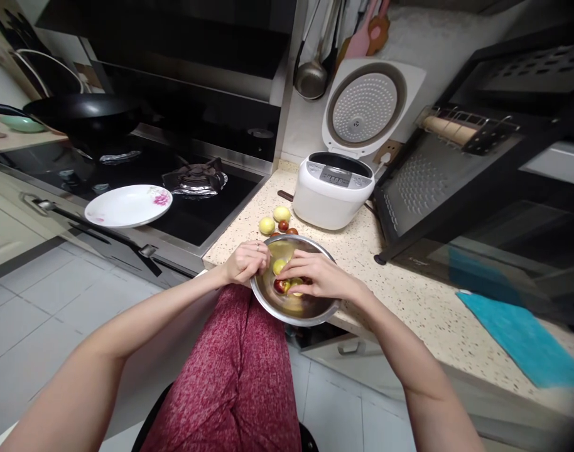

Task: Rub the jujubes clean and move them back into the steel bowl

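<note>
The left hand (248,262) is folded closed over the left rim of a stainless-steel mixing bowl (315,307), which stands out past the near edge of the speckled bench (390,295). Whether the bench or the lap carries the bowl's weight cannot be told, so a firm left grip matters: it should stop the bowl tipping toward the near side whenever the right side is pressed.

The right hand (313,276) reaches in over the right rim, fingers curved and partly spread above the fruit; whether they have hold of a piece cannot be told. In the bowl, just left of those fingertips, lie a yellow-green fruit (279,267) and, nearer, a red fruit (281,286). Round, smooth pieces like these probably roll, so it seems best to trap each against the sloping wall and close thumb and fingers lightly, without squeezing.

Just beyond the bowl's far rim, a left yellow fruit (267,226), a right yellow fruit (282,214) and a brownish-red fruit (283,225) sit loose before the open rice cooker (331,204); the bowl is best slid gently there, so its rim knocks none away.
</note>
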The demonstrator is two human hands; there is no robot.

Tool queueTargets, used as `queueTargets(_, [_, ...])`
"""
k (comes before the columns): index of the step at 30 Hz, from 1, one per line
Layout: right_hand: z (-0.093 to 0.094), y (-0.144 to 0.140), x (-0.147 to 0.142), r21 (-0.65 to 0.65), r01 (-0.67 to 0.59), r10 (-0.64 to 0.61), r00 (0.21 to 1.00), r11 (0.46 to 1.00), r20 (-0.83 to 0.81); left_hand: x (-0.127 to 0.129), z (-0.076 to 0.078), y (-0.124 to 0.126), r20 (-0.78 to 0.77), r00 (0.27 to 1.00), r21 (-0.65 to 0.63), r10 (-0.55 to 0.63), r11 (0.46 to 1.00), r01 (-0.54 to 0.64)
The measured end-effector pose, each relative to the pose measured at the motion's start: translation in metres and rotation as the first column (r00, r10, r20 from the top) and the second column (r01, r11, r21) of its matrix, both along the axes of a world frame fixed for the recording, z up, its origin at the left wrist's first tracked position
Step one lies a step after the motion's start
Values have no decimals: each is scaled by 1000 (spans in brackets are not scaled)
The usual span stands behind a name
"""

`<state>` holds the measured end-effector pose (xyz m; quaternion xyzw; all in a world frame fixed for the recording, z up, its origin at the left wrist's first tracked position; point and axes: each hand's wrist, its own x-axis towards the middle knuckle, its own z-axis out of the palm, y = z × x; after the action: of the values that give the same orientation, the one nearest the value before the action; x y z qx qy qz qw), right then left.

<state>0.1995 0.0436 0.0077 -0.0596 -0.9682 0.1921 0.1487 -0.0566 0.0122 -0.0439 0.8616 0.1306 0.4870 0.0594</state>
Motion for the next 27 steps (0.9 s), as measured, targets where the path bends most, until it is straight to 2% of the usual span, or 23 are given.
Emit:
queueTargets(2, [1, 2, 1, -21, -12, 11, 1000, 1000, -23, 0, -1, 0, 4, 1000, -7, -2, 1000, 2])
queueTargets(5, [4, 11, 5, -78, 13, -25, 987, 997, -156, 0, -2, 1, 0, 1000, -16, -1, 1000, 1])
queueTargets(8, [5, 29, 13, -109, 219, -243, 908, 970, -340, 0, -1, 1, -2, 1000, -15, -3, 1000, 3])
queueTargets(10, [1, 43, 18, -119, 390, -402, 811, 913, -425, 0, 0, 0, 7, 1000, -23, -13, 1000, 13])
queueTargets(11, [-3, 50, 20, -119, 451, -454, 772, 884, -444, 0, 0, 0, 14, 1000, -36, -20, 999, 20])
queueTargets(13, [-13, 63, 23, -107, 516, -506, 743, 850, -437, 2, 1, -1, 40, 998, -74, -38, 996, 41])
queueTargets(17, [-33, 79, 24, -87, 515, -506, 773, 853, -383, 4, 2, -2, 116, 990, -138, -79, 986, 95])
queueTargets(21, [-46, 84, 23, -59, 489, -481, 819, 870, -314, 2, 1, -2, 196, 976, -170, -98, 977, 132])
queueTargets(27, [-60, 84, 10, -45, 362, -364, 915, 931, -175, -2, -4, 2, 292, 950, -205, -109, 963, 173])
